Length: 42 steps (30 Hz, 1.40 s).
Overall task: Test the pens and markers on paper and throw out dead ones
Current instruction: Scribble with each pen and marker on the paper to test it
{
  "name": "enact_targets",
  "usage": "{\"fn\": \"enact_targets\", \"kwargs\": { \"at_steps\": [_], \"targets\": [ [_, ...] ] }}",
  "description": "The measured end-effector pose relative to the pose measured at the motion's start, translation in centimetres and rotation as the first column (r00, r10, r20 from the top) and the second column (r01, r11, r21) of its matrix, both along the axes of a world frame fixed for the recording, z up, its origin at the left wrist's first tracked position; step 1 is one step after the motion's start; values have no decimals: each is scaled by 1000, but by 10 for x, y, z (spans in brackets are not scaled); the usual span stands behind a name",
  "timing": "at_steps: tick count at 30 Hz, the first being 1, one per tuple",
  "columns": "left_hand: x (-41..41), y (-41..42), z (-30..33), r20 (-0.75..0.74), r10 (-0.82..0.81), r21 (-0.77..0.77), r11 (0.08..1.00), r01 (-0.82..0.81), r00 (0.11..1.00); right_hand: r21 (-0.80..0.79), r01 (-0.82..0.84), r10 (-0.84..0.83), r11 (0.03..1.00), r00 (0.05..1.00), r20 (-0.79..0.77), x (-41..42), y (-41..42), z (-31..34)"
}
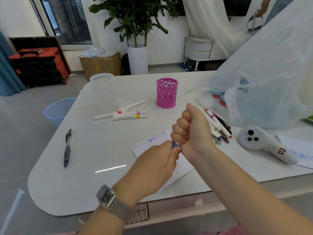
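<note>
Marker (176, 144) is getting squeezed between both fists right over the paper (152, 145), only a bit of its blue end peeking out. The left hand (152, 167) is pinching that blue end with clenched fingers, and the right hand (191, 128) is wrapping the barrel in a full fist, so I'm guessing the cap is coming off or going back on. Best way here: pulling straight along the barrel, no twisting sideways, and keeping it low over the sheet. The paper is already carrying a row of coloured squiggles. Just right, a pile of pens (218, 128) is waiting; further back a few markers (128, 114) are lying apart, then the pink holder (166, 93), and off the surface (94, 150) a blue bin (57, 111).
</note>
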<state>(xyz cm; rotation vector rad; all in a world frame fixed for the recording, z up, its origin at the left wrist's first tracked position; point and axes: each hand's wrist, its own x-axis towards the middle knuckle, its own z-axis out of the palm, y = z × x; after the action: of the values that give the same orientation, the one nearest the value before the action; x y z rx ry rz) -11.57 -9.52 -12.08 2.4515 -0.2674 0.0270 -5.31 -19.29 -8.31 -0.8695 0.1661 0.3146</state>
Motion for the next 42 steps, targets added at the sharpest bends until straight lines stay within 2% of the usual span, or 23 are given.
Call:
{"fn": "enact_targets", "kwargs": {
  "at_steps": [6,8,12,15,16,18,19,21,22,24,25,29,32,34,38,42],
  "targets": [
    [-2,-9,-3,-30,40,311,950,-29,999,-73,10,-19,997,993,-114,7,-3,1],
    [-4,-10,-5,21,36,394,918,-42,999,-84,-2,-8,996,992,-125,10,-3,-2],
    [1,-10,-6,94,29,480,874,-71,995,-78,-44,31,996,987,-160,17,-3,-5],
    [2,-6,-8,127,45,468,878,-100,991,-83,-55,42,995,988,-151,25,2,-4],
    [-3,-4,-11,147,25,473,876,-92,989,-76,-18,8,997,991,-133,34,-5,1],
    [-19,0,-15,175,-33,473,879,-54,984,8,176,-174,984,981,-81,63,-38,14],
    [-27,4,-15,155,-15,439,897,-55,988,46,264,-261,963,963,-64,76,-58,18],
    [-28,18,-12,49,96,333,937,-107,994,89,305,-301,948,952,-57,87,-85,14],
    [-23,25,-11,-5,146,271,952,-139,989,139,271,-264,953,962,-64,86,-88,7],
    [-12,34,-7,-15,159,208,966,-153,987,249,191,-183,949,981,-58,83,-83,-10],
    [-9,34,-6,-6,157,182,971,-154,988,245,164,-158,955,986,-44,83,-79,-17],
    [0,19,-6,-12,221,2,975,-221,975,-82,6,-9,997,999,-41,85,-67,-29],
    [11,17,-7,-51,278,-201,938,-282,959,-157,-123,133,980,990,51,85,-57,-40],
    [12,18,-8,-104,303,-347,881,-320,947,-253,-168,205,953,970,128,83,-47,-41],
    [12,20,-4,-202,321,-484,789,-379,925,-469,3,138,883,954,267,84,-29,-55],
    [11,20,-4,-193,314,-475,799,-368,930,-608,122,132,784,925,356,87,-16,-62]
  ]
}}
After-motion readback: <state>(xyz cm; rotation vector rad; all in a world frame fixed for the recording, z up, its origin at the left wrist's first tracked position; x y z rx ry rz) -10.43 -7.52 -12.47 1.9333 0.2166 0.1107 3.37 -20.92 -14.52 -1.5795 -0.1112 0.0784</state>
